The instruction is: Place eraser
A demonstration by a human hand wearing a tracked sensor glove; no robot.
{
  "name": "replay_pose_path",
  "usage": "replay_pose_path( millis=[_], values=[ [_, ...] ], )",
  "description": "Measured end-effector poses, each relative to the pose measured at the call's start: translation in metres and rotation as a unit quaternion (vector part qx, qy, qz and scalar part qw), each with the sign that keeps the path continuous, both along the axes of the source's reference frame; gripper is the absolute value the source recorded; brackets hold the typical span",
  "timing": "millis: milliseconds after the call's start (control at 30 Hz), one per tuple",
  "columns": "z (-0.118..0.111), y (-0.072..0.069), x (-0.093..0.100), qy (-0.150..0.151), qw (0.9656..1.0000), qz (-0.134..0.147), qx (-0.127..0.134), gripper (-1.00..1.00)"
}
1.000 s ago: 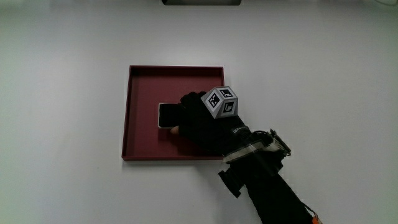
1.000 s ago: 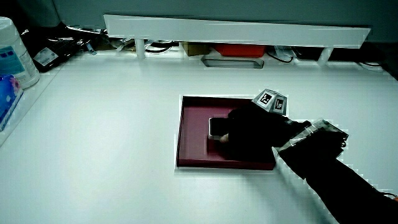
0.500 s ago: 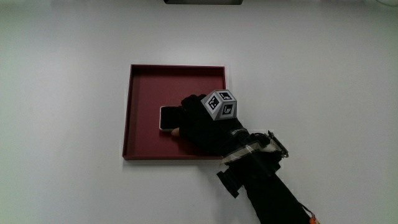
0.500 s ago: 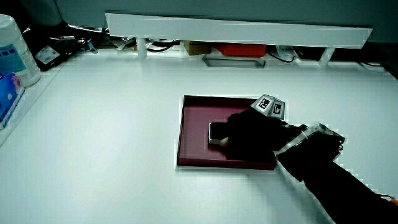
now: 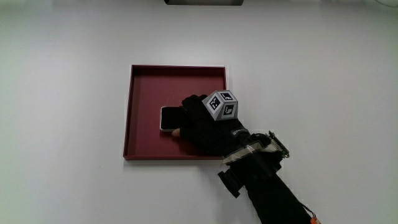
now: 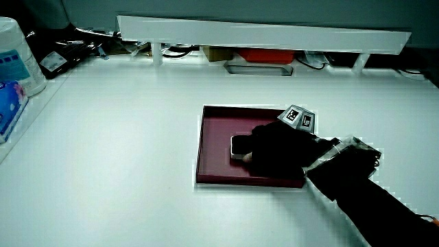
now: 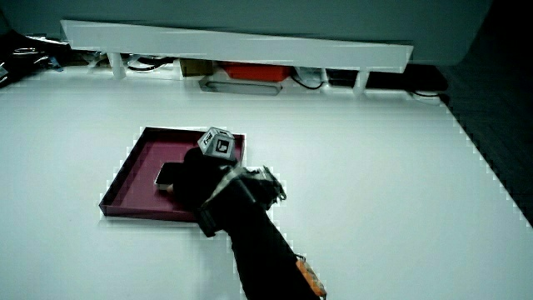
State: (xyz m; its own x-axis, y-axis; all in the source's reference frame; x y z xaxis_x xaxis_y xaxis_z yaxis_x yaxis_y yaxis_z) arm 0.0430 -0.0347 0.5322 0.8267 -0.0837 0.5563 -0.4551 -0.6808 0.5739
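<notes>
A dark red square tray lies in the middle of the white table. In it rests the eraser, a flat black block with a pale edge. The hand is over the tray's part nearer the person, fingers closed on the eraser's end, and most of the eraser shows past the fingertips. The patterned cube sits on the hand's back. Both side views show the eraser low on the tray floor under the hand. The forearm crosses the tray's rim nearest the person.
A low white partition runs along the table's edge farthest from the person, with a red box and cables under it. A white bottle and a blue-printed pack stand at a table corner near the partition.
The hand and the eraser sank slightly toward the tray floor a second ago. Since then they have stayed still.
</notes>
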Motion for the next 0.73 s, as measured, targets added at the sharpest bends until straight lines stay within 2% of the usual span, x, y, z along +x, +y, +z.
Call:
replay_pose_path(
  millis=[33,167,267,367,467,500,567,600,667,700,733],
  values=[
    [-0.001,0.000,0.000,-0.011,0.9999,-0.002,-0.005,-0.64],
    [-0.001,0.002,0.004,-0.019,0.9998,0.007,-0.007,-0.79],
    [-0.011,0.000,0.007,-0.036,0.9993,0.007,-0.003,-0.89],
    [-0.024,-0.002,0.012,-0.043,0.9990,-0.008,-0.013,-1.00],
    [-0.045,-0.004,0.019,-0.052,0.9980,-0.028,-0.021,-1.00],
    [-0.037,-0.006,0.023,-0.089,0.9941,-0.040,-0.046,-1.00],
    [-0.050,-0.009,0.032,-0.106,0.9925,-0.050,-0.035,-1.00],
    [-0.061,-0.009,0.035,-0.108,0.9917,-0.049,-0.051,-1.00],
    [-0.073,-0.009,0.045,-0.137,0.9875,-0.042,-0.065,-1.00],
    [-0.083,-0.009,0.050,-0.166,0.9829,-0.035,-0.072,-1.00],
    [-0.092,-0.008,0.056,-0.139,0.9867,-0.027,-0.079,-1.00]
  ],
)
